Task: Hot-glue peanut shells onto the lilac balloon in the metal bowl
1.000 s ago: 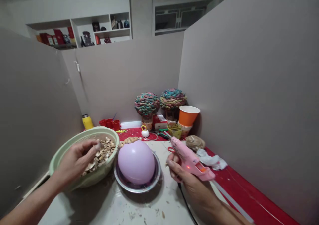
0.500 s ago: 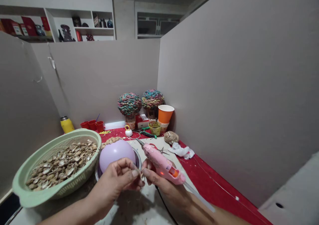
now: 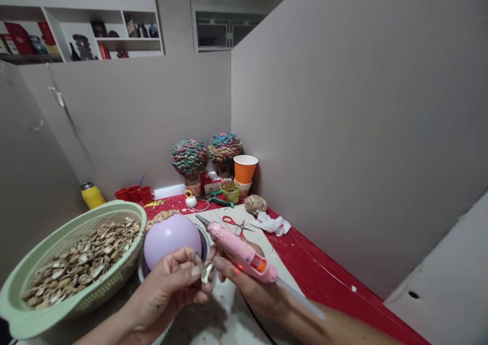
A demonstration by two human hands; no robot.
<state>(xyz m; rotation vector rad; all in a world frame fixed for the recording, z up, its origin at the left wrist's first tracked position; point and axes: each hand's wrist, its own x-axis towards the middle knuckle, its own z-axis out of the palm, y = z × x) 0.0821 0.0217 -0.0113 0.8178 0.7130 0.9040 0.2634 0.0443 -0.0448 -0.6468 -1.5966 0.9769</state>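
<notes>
My left hand [image 3: 173,284] pinches a small pale peanut shell [image 3: 206,272], its hollow side showing. Close beside it, my right hand [image 3: 244,279] grips a pink glue gun [image 3: 242,251]; its nozzle points up and left, and a clear glue stick sticks out of the back. The right fingertips are at the shell's edge; whether they touch it I cannot tell. Behind my left hand a lilac balloon [image 3: 172,238] rests in a metal bowl [image 3: 206,240]. On the left, a green basket [image 3: 9,299] holds many shells [image 3: 86,258].
Two balls covered in colourful shells [image 3: 189,157] stand on cups at the back, near orange paper cups [image 3: 246,169]. Red scissors [image 3: 229,220], twine [image 3: 255,204], crumpled tissue [image 3: 272,223] and pliers [image 3: 221,201] lie ahead. A yellow bottle [image 3: 92,196] and red cups [image 3: 133,193] stand at the back left. Grey partitions surround the table.
The view has shifted right, so the surroundings appear further left. My fingers have parted slightly, and the shell's hollow side now shows in my left hand. The scissors are more visible.
</notes>
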